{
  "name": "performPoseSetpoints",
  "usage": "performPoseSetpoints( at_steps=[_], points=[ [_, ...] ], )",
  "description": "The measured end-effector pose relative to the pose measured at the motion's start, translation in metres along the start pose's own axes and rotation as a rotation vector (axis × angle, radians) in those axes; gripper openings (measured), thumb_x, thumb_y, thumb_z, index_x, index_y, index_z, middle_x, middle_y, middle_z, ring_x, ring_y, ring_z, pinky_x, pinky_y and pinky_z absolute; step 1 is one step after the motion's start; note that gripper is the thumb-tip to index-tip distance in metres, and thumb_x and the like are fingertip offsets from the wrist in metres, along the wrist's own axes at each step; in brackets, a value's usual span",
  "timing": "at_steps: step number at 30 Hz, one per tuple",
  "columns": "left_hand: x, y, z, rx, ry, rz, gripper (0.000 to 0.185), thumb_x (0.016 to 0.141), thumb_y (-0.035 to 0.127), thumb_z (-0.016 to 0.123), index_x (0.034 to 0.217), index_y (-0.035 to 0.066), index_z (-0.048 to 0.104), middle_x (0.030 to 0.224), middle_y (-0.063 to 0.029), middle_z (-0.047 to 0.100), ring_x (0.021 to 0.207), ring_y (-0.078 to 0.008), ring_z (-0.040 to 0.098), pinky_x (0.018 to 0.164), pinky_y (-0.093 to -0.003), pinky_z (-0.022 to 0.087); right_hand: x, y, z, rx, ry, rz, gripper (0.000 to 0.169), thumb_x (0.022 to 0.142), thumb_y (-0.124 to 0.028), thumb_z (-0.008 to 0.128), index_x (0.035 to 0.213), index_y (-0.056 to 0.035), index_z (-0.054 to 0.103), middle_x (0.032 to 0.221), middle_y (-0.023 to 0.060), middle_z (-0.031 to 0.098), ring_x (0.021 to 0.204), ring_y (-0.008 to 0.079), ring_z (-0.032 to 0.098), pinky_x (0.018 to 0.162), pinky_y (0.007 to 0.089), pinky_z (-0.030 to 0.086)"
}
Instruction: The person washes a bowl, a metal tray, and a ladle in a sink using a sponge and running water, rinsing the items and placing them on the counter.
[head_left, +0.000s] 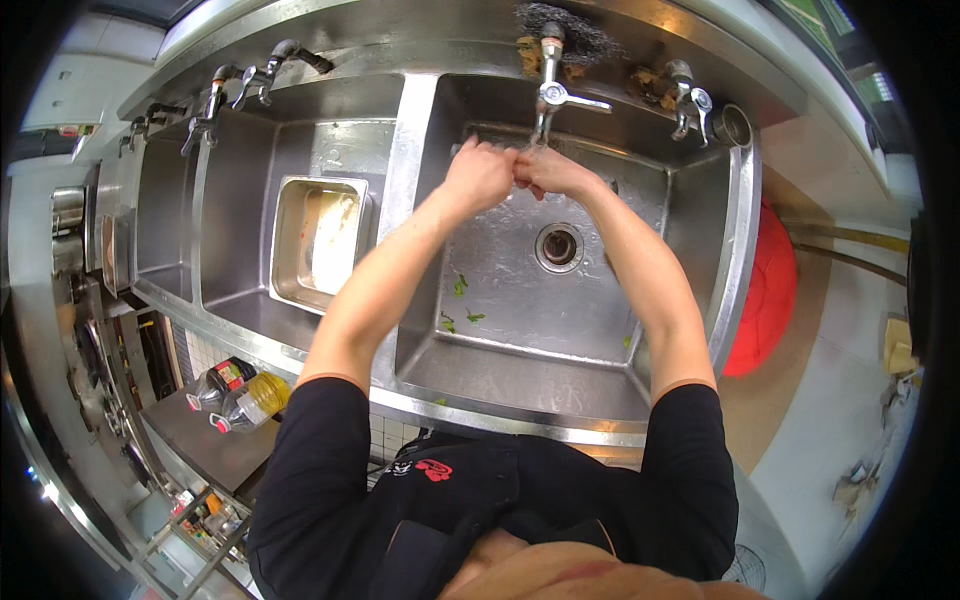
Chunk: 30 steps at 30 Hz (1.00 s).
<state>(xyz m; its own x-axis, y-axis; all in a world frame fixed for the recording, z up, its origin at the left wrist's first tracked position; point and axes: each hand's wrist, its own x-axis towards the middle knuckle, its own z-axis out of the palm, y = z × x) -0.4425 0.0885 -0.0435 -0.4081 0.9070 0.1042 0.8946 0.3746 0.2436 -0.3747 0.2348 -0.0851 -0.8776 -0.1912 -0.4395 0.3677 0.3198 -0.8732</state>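
Observation:
My left hand and my right hand meet beneath the middle chrome faucet, at the back of a stainless steel sink basin. Water from the spout runs over my right hand. The fingers of both hands are curled and touch each other. Whether anything lies between them is hidden. A small shiny shape shows just past my left fingertips, too unclear to name. Below my hands is the round drain. Several green leaf scraps lie on the basin floor to the left.
A rectangular steel pan with cloudy liquid sits in the basin to the left. More faucets line the back wall. A steel cup stands at the right rear corner. Plastic bottles lie on a low surface; a red round lid is at right.

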Motion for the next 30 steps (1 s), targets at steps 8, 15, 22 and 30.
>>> performPoseSetpoints(
  at_steps=[8,15,22,30],
  points=[
    [-0.041,0.017,0.011,-0.315,-0.310,-0.241,0.024,0.089,0.030,0.046,0.090,0.006,0.051,0.077,-0.0183,0.061,0.077,-0.0379,0.058,0.067,-0.0482,0.044,-0.018,0.010,-0.057,-0.205,-0.529,0.119,0.022,0.087,-0.018,0.050,0.074,-0.0029,0.059,0.063,0.0008,0.058,0.062,0.0092,0.054,0.064,0.0268,0.043],
    [-0.046,0.016,0.009,-0.192,-0.277,-0.332,0.023,0.088,0.029,0.047,0.087,0.006,0.052,0.071,-0.0180,0.060,0.073,-0.0378,0.058,0.064,-0.0481,0.044,0.002,0.006,-0.043,-0.453,-0.432,0.086,0.022,0.082,-0.021,0.056,0.073,-0.0011,0.062,0.063,0.0037,0.060,0.057,0.0134,0.057,0.058,0.0290,0.047],
    [-0.074,0.003,0.041,-0.489,-0.076,-0.631,0.024,0.088,0.027,0.049,0.081,0.005,0.053,0.064,-0.0139,0.057,0.056,-0.0280,0.056,0.052,-0.0390,0.043,-0.020,-0.011,-0.028,-0.912,0.410,-0.293,0.029,0.073,-0.035,0.065,0.086,-0.0091,0.066,0.107,0.0100,0.058,0.108,0.0235,0.048,0.099,0.0456,0.025],
    [-0.063,0.053,0.056,-1.351,-0.126,-0.952,0.018,0.092,0.020,0.043,0.084,0.005,0.048,0.054,-0.0001,0.043,0.039,-0.0124,0.038,0.035,-0.0297,0.033,0.004,0.050,0.092,1.007,0.562,0.087,0.018,0.088,-0.022,0.053,0.090,-0.0046,0.060,0.082,0.0064,0.061,0.070,0.0166,0.058,0.060,0.0315,0.048]
  ],
)
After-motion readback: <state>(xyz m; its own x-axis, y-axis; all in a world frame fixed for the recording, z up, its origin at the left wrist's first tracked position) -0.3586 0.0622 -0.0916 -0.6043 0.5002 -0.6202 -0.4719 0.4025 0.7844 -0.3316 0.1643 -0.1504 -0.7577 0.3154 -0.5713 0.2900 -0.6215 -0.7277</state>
